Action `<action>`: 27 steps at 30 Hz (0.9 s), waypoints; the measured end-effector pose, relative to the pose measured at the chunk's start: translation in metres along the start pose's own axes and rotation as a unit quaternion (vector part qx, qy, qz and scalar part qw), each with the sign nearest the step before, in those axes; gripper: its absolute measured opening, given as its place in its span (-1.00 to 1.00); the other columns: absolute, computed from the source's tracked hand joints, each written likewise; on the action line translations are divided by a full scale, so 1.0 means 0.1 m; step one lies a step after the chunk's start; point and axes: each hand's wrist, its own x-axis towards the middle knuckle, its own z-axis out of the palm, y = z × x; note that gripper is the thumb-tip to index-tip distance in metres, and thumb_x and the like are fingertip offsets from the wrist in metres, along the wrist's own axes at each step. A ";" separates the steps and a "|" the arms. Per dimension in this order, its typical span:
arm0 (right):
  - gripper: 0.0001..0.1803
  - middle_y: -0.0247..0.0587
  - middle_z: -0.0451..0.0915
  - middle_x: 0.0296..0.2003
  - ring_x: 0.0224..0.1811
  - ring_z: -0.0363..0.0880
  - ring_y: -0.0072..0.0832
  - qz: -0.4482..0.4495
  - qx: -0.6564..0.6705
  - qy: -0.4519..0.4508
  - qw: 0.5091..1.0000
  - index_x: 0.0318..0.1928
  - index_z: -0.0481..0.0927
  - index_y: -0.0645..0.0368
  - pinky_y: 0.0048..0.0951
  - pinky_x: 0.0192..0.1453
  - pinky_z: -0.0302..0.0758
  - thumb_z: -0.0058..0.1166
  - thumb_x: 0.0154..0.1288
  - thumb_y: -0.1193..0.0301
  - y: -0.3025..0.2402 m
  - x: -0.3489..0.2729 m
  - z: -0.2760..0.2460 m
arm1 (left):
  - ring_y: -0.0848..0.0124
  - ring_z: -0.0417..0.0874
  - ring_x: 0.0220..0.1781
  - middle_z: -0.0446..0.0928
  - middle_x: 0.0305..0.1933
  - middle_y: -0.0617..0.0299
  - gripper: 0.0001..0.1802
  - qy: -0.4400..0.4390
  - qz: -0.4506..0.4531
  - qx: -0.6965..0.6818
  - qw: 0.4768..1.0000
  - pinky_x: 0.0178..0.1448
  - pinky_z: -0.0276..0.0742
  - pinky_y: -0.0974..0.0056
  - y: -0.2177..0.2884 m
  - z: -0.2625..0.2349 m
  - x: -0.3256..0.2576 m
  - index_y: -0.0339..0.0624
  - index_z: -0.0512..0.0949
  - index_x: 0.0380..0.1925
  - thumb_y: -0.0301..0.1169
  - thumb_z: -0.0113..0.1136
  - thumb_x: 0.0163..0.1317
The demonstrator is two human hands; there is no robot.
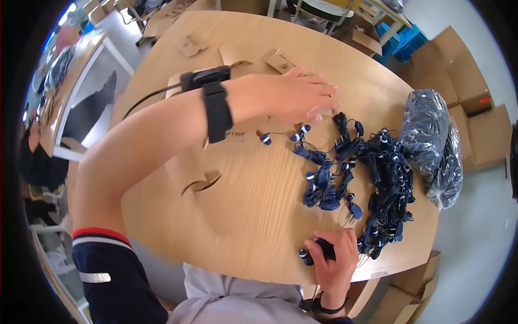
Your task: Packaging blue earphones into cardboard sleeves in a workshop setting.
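My left hand (291,98) reaches across the table with its fingers stretched out, over the far side of the earphones; what lies under the palm is hidden. Near the front edge my right hand (340,256) is closed around a dark blue bundle of earphones (325,248), with one earbud (303,254) sticking out by the thumb. Beyond it lies a loose cluster of coiled earphones (324,181) with blue and white earbuds. A larger tangled pile of earphones (386,183) is to its right. One stray earbud (265,139) rests below my left wrist.
Two clear plastic bags of dark items (426,127) stand at the table's right edge. Flat cardboard (186,167) with raised flaps lies under my left forearm. A black device (205,79) with a cable is strapped to my left wrist. Open cardboard boxes (450,70) stand beyond the right side.
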 end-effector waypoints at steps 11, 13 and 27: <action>-0.69 -0.15 0.56 -0.44 -0.39 0.57 -0.36 -0.092 0.226 0.260 0.934 -0.22 0.44 0.21 -0.43 -0.27 0.51 0.33 0.12 0.56 0.12 -0.26 -0.01 | 0.11 0.13 0.52 0.10 0.52 0.09 -0.47 0.002 -0.117 -0.054 0.992 0.48 0.12 0.01 0.13 -0.49 -0.96 -0.05 0.36 0.30 -0.31 0.11 0.31; -0.69 -0.15 0.55 -0.44 -0.39 0.57 -0.35 -0.100 0.214 0.267 0.934 -0.22 0.44 0.22 -0.43 -0.28 0.51 0.34 0.11 0.56 0.10 -0.29 -0.14 | 0.11 0.21 0.48 0.17 0.49 0.09 -0.47 0.088 -0.053 0.055 0.993 0.41 0.23 0.03 0.48 -0.71 -1.01 -0.06 0.41 0.25 -0.33 0.17 0.26; -0.71 -0.15 0.49 -0.41 -0.38 0.50 -0.40 -0.223 0.114 0.294 0.922 -0.26 0.51 0.27 -0.53 -0.40 0.41 0.37 0.14 0.41 -0.48 -0.76 -0.55 | 0.50 0.27 -0.73 0.15 -0.71 0.42 -0.74 0.642 -0.002 -0.152 0.751 -0.68 0.12 0.43 3.08 -1.18 -1.43 -0.09 0.41 -0.62 -0.71 0.24 -0.18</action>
